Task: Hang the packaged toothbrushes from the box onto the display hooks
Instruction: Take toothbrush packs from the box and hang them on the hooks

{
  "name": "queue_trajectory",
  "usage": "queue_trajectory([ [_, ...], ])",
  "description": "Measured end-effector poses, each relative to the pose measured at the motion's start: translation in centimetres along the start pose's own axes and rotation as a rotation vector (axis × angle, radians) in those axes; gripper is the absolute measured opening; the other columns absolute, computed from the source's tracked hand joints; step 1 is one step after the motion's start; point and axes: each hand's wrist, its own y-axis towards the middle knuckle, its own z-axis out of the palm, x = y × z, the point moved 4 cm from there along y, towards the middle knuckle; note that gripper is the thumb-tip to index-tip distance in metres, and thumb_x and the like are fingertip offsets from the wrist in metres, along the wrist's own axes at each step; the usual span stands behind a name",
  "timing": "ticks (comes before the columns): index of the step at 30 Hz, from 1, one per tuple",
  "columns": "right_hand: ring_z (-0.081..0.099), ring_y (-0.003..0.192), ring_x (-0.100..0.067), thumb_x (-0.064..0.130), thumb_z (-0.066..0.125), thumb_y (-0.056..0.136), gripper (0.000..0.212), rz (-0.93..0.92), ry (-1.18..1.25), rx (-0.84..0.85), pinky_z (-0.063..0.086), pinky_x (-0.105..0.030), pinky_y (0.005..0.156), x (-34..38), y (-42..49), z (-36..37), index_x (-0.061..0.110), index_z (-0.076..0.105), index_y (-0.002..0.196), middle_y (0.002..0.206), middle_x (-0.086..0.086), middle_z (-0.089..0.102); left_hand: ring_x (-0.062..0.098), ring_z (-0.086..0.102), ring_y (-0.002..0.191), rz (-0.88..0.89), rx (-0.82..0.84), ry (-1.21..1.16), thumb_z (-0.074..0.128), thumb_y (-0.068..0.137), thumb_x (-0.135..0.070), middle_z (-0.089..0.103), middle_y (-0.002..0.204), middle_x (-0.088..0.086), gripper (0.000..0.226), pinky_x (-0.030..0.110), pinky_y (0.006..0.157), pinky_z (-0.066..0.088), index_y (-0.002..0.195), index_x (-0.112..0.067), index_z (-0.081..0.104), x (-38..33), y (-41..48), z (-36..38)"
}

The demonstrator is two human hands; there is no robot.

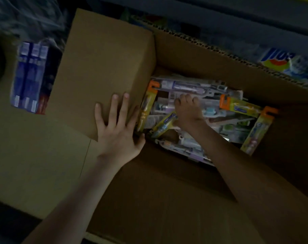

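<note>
Head view looks steeply down, in dim light, into an open cardboard box (202, 55). The left hand (117, 134) lies flat on the box's folded-out flap (105, 67), fingers straight and spread, thumb at the flap's edge, holding nothing, forearm running back toward the camera. The right hand (188, 111) reaches deep inside, arm stretched, fingers bent down onto the loose pile of packaged toothbrushes (190, 85). Whether it pinches a pack or only rests on the pile cannot be told. Packs lie crisscrossed under and all around this hand, and a yellow pack (257, 131) leans against the wall well to its right. Blue packages (29, 76) lie outside the box, far left of the flat hand.
</note>
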Motion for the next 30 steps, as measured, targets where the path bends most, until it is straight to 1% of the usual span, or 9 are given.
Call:
queue_trajectory([
  [7, 0.040, 0.127, -0.036, 0.033, 0.062, 0.091, 0.054, 0.095, 0.114, 0.167, 0.040, -0.047, 0.099, -0.7, -3.4, 1.1, 0.008, 0.044, 0.136, 0.138, -0.014, 0.043, 0.032, -0.004, 0.146, 0.023, 0.127, 0.032, 0.059, 0.077, -0.054, -0.002, 0.160, 0.012, 0.076, 0.055, 0.108, -0.021, 0.143, -0.020, 0.043, 0.0, 0.2, -1.3],
  [11, 0.036, 0.129, -0.035, 0.035, 0.062, 0.090, 0.060, 0.157, 0.149, 0.009, 0.036, -0.046, 0.102, -2.4, -7.4, 0.7, 0.010, 0.038, 0.139, 0.140, -0.011, 0.040, 0.030, -0.026, 0.141, 0.009, 0.203, -0.024, 0.048, 0.086, -0.055, -0.023, 0.157, 0.012, 0.076, 0.052, 0.101, -0.033, 0.151, -0.025, 0.022, -1.2, 0.3, -2.5],
  [14, 0.043, 0.123, -0.038, 0.025, 0.070, 0.084, 0.057, 0.187, 0.141, -0.195, 0.039, -0.049, 0.099, -3.5, -10.9, -0.9, 0.010, 0.045, 0.133, 0.132, -0.013, 0.048, 0.030, -0.024, 0.143, 0.073, 0.229, -0.083, 0.047, 0.086, -0.059, -0.026, 0.155, 0.011, 0.085, 0.053, 0.107, -0.024, 0.154, -0.025, 0.009, -3.4, 0.0, -4.2],
  [17, 0.055, 0.107, -0.041, 0.023, 0.088, 0.062, 0.069, 0.157, 0.202, -0.359, 0.048, -0.051, 0.087, -3.9, -14.4, -3.4, 0.006, 0.057, 0.121, 0.115, -0.017, 0.058, 0.029, -0.020, 0.145, 0.184, 0.223, -0.139, 0.049, 0.088, -0.057, -0.022, 0.157, 0.011, 0.089, 0.051, 0.110, -0.021, 0.154, -0.023, 0.000, -6.4, -0.1, -6.3],
  [19, 0.059, 0.099, -0.041, 0.023, 0.092, 0.052, 0.075, 0.110, 0.209, -0.489, 0.051, -0.050, 0.081, -3.9, -16.6, -5.2, 0.005, 0.059, 0.117, 0.108, -0.017, 0.060, 0.029, -0.015, 0.146, 0.248, 0.185, -0.142, 0.053, 0.088, -0.054, -0.016, 0.158, 0.011, 0.091, 0.052, 0.113, -0.016, 0.153, -0.021, -0.001, -8.3, 0.0, -7.8],
  [21, 0.059, 0.095, -0.040, 0.019, 0.091, 0.052, 0.073, 0.048, 0.212, -0.618, 0.052, -0.049, 0.079, -3.8, -18.7, -6.9, 0.004, 0.059, 0.116, 0.106, -0.017, 0.060, 0.031, 0.009, 0.146, 0.306, 0.121, -0.163, 0.063, 0.084, -0.046, 0.011, 0.158, 0.015, 0.090, 0.053, 0.117, 0.001, 0.152, -0.015, 0.014, -10.0, 0.2, -9.7],
  [24, 0.051, 0.093, -0.035, 0.010, 0.078, 0.056, 0.058, -0.005, 0.188, -0.769, 0.051, -0.045, 0.078, -3.8, -21.7, -9.5, 0.004, 0.061, 0.112, 0.102, -0.016, 0.061, 0.032, 0.058, 0.109, 0.344, 0.080, -0.200, 0.079, 0.071, -0.031, 0.060, 0.116, 0.015, 0.063, 0.045, 0.094, 0.046, 0.124, -0.007, 0.054, -11.7, 0.3, -12.4],
  [26, 0.043, 0.095, -0.031, 0.008, 0.076, 0.054, 0.059, -0.043, 0.144, -0.797, 0.048, -0.046, 0.082, -4.0, -23.2, -10.7, 0.004, 0.061, 0.111, 0.102, -0.014, 0.060, 0.031, 0.065, 0.086, 0.331, 0.074, -0.241, 0.086, 0.060, -0.028, 0.065, 0.094, 0.015, 0.055, 0.038, 0.072, 0.053, 0.104, -0.004, 0.061, -11.8, 0.1, -14.1],
  [30, 0.039, 0.117, -0.030, 0.016, 0.084, 0.054, 0.087, -0.015, 0.063, -0.767, 0.027, -0.050, 0.105, -4.7, -25.9, -12.7, 0.012, 0.045, 0.132, 0.128, -0.011, 0.043, 0.029, 0.056, 0.111, 0.229, 0.147, -0.357, 0.066, 0.085, -0.037, 0.056, 0.120, 0.013, 0.055, 0.035, 0.085, 0.047, 0.124, -0.004, 0.046, -11.2, -1.2, -16.2],
])
